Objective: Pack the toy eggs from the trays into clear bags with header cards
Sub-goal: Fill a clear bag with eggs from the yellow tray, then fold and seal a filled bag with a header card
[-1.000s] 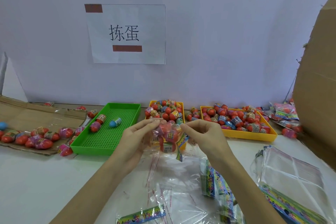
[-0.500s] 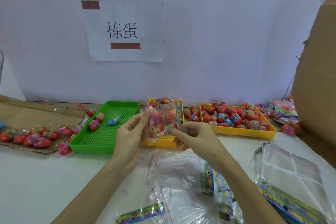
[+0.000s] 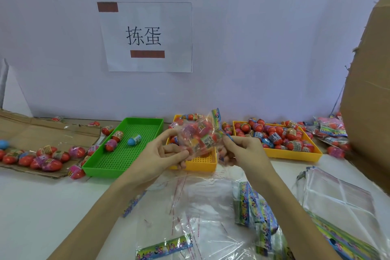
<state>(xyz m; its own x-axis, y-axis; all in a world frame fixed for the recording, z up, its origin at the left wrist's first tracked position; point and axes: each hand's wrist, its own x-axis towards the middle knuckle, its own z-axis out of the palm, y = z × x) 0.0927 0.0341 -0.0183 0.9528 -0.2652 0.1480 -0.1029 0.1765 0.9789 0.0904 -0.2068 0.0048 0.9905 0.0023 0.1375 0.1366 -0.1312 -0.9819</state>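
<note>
1. Two loose heaps sit nearest me on the white table: empty clear bags with striped header cards in the middle, and a neater stack of bags to the right.
2. Above them I see both hands raised around one filled bag of toy eggs, held up off the table in front of the small yellow tray.
3. My left hand grasps the bag's left side, fingers curled against the plastic.
4. My right hand pinches the bag's right end, where the colourful header card sticks up.
5. Left of the hands, the green tray holds three eggs, one of them a blue egg.
6. Right of the hands, the large yellow tray is heaped with red eggs.
7. Far left, loose eggs lie on flattened cardboard; far right, packed bags rest beside a cardboard box.
8. Farthest back, a paper sign hangs on the wall.
</note>
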